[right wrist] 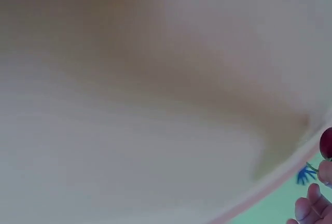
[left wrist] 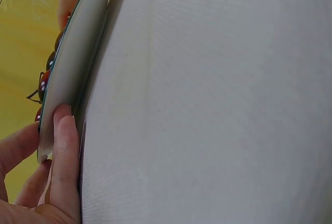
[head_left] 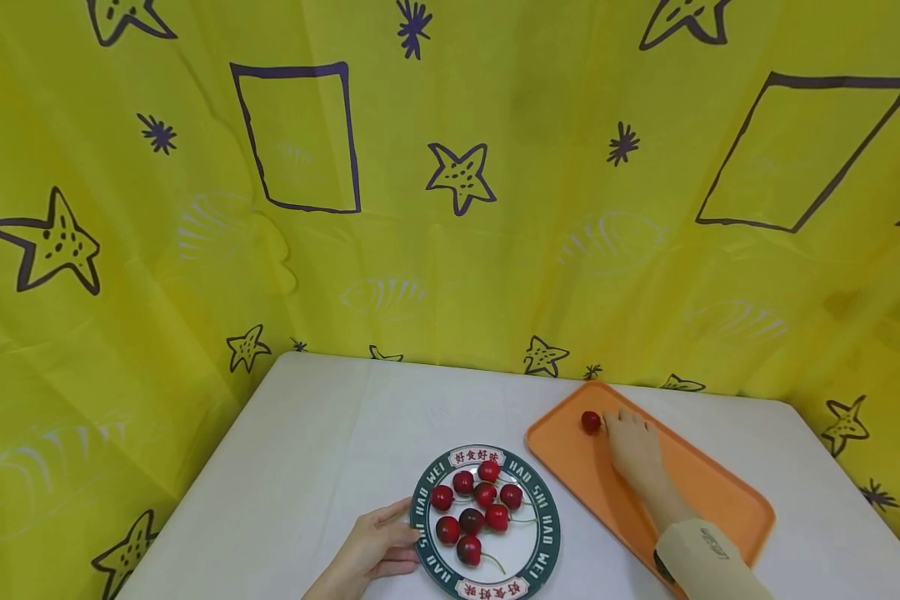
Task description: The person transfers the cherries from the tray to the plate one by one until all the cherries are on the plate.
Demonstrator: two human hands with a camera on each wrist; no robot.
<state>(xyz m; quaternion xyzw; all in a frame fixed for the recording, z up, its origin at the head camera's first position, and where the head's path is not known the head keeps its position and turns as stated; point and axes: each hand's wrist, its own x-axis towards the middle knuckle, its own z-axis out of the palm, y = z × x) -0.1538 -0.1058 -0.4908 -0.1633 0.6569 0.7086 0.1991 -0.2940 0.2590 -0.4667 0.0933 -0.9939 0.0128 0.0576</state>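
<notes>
My left hand (head_left: 381, 546) grips the left rim of a round white plate (head_left: 521, 546) with a dark green lettered border. In the left wrist view the thumb is at the upper rim and other fingers (left wrist: 65, 154) lie under the plate's pale underside (left wrist: 78, 60). Several dark red cherries (head_left: 471, 550), some with green stems, lie on the plate. Over the far end of an orange tray (head_left: 708, 492), my right hand (head_left: 636, 450) pinches one cherry (head_left: 591, 422) by its stem. That stem (right wrist: 312, 167) shows at the fingertips in the right wrist view.
A white-covered table (head_left: 322, 442) bears the plate and, to its right, the tray set at a slant. Behind and at both sides hangs a yellow curtain (head_left: 397, 250) printed with starfish and frames.
</notes>
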